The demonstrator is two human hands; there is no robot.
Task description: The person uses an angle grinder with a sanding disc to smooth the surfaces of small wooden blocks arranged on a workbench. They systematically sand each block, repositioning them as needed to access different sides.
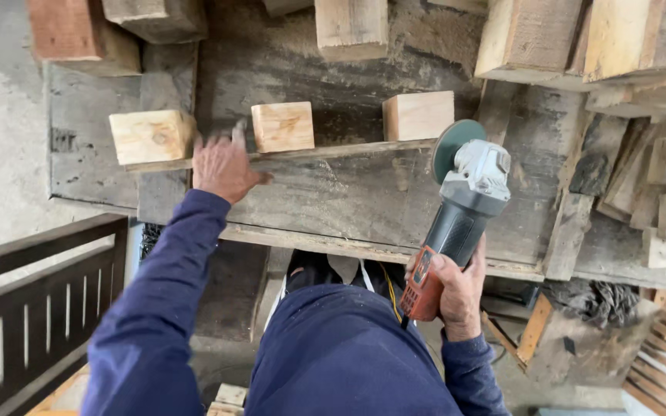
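Three blocks (283,126) on plank (333,150)

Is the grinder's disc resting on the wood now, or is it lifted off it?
Lifted, as far as shows. The right hand holds the angle grinder tilted, its green disc edge-up beside the thin board; contact at the rim is unclear.

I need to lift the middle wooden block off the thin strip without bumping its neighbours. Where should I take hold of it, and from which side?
Probably grip the middle wooden block by its left and right faces, coming straight down from above. It sits on the thin strip with open gaps to the left block and right block. The left hand, resting on the strip beside it, is nearest; the right hand holds the angle grinder.
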